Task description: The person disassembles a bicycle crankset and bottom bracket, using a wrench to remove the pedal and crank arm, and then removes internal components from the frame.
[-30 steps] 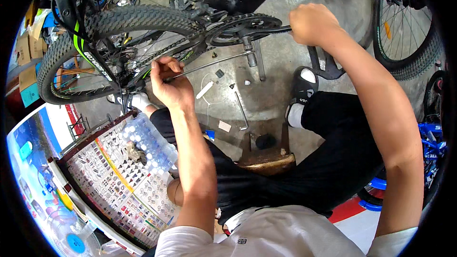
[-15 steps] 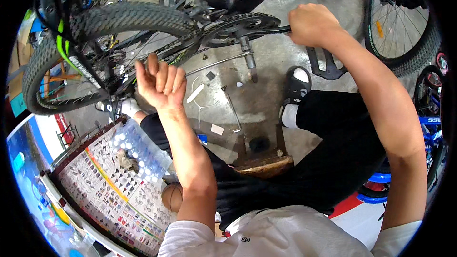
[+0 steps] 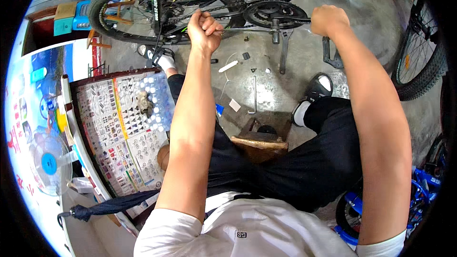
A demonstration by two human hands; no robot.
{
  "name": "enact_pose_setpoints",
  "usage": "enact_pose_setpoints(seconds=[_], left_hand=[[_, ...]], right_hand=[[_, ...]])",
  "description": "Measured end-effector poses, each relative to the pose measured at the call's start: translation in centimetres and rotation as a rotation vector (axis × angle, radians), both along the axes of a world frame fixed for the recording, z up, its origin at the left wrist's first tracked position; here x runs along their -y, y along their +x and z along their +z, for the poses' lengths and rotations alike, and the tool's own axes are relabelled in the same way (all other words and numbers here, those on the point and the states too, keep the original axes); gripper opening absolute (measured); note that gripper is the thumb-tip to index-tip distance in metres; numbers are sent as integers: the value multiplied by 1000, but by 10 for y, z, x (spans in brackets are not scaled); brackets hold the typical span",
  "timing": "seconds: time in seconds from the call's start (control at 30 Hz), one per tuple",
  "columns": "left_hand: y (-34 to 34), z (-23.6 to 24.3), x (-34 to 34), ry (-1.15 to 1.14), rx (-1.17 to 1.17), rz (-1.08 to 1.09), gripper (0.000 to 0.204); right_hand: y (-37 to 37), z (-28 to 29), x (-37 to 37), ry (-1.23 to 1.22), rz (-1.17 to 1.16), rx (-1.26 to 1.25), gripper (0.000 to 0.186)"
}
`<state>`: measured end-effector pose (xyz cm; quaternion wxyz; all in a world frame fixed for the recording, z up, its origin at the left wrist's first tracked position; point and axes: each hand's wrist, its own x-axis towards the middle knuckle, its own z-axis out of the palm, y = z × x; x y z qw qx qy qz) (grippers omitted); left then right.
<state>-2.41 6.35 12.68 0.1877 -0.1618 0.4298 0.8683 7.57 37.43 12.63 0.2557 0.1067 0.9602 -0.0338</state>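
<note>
My left hand (image 3: 205, 31) is closed round the end of a long thin metal bar (image 3: 245, 30), below the rear wheel (image 3: 102, 24) of a black and green bicycle. The bar reaches right to a cylindrical metal tool (image 3: 275, 34) fitted at the crank centre, in front of the chainring (image 3: 257, 14). My right hand (image 3: 330, 20) is closed on the crank arm (image 3: 301, 20) to the right of that tool; its fingertips are hidden. A dark flat tool (image 3: 283, 57) and an L-shaped bar (image 3: 254, 94) lie on the floor beneath.
A board with printed charts (image 3: 97, 114) holding plastic trays (image 3: 154, 95) is at left, with an umbrella (image 3: 119, 204) and fan (image 3: 50, 162). A low stool (image 3: 259, 150) is between my legs. Another wheel (image 3: 419, 71) stands right, a blue bicycle (image 3: 421, 185) lower right.
The whole view has shifted, with the bicycle higher in it. My left hand's fingers have shifted on the bar; my right hand stays closed on the crank arm.
</note>
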Motion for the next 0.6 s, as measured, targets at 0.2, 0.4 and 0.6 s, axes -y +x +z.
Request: enact_pose_setpoints(seconds=[0.2,0.4,0.6], left_hand=[[8,2,-2,-19,-32,4,30],[8,-3,9,-16,-35,-4,38],[20,-2,8,-131,-79,51,38]], right_hand=[[5,8,0,2,-20,-15,33],[3,11,5,-14,-26,4,33],[-2,9,8,-16,-26,16,33]])
